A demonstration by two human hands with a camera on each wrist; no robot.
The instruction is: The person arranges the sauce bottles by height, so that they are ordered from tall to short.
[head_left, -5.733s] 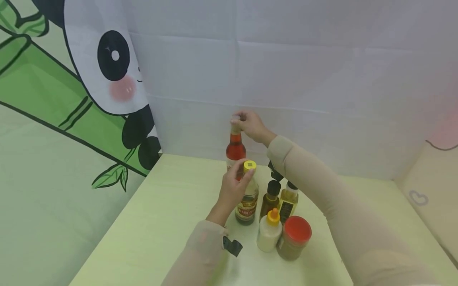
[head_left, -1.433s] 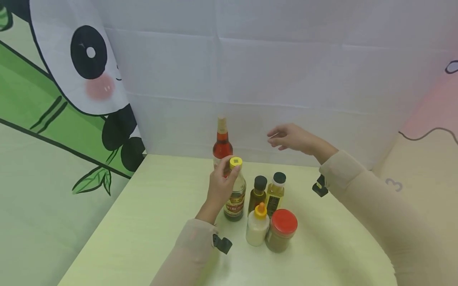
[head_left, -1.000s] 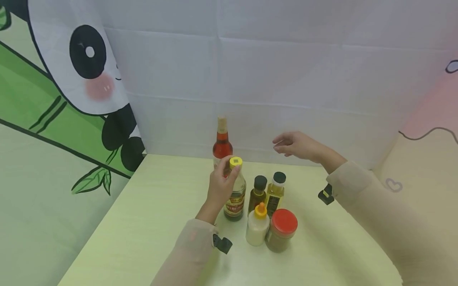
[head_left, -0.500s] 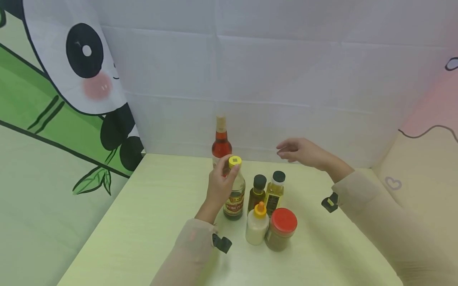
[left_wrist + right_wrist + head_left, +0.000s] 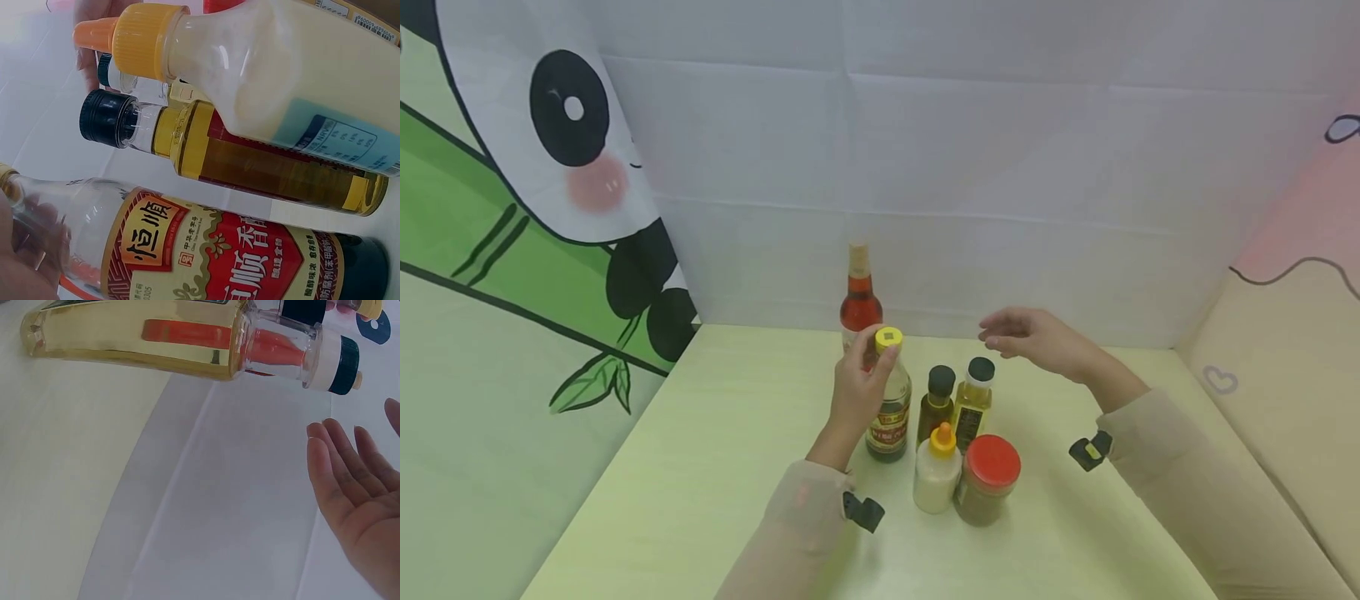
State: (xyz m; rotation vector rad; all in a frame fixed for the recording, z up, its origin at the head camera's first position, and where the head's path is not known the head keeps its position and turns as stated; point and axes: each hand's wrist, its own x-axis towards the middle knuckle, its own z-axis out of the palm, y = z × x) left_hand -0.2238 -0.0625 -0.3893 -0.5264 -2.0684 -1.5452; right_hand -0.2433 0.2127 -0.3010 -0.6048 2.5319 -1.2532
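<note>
In the head view my left hand (image 5: 857, 387) grips the neck of a vinegar bottle (image 5: 888, 425) with a yellow cap, which stands upright. The left wrist view shows its red and cream label (image 5: 206, 250). Behind it stands a taller bottle of red liquid (image 5: 861, 312), partly hidden by that hand. My right hand (image 5: 1037, 340) hovers with fingers extended, holding nothing, above and to the right of a small bottle of pale yellow oil (image 5: 973, 404) with a dark cap. In the right wrist view a gap separates the fingers (image 5: 319, 456) from that cap.
A darker oil bottle (image 5: 936, 412) stands between the vinegar and the pale oil. In front are a squeeze bottle (image 5: 937, 483) with an orange nozzle and a red-lidded jar (image 5: 988, 483). A white cloth wall (image 5: 985, 167) rises behind the table (image 5: 722, 467).
The right hand let go of the red bottle's top and moved right, then lowered towards the small oil bottle. My left hand keeps its grip on the vinegar bottle. The view shifted slightly.
</note>
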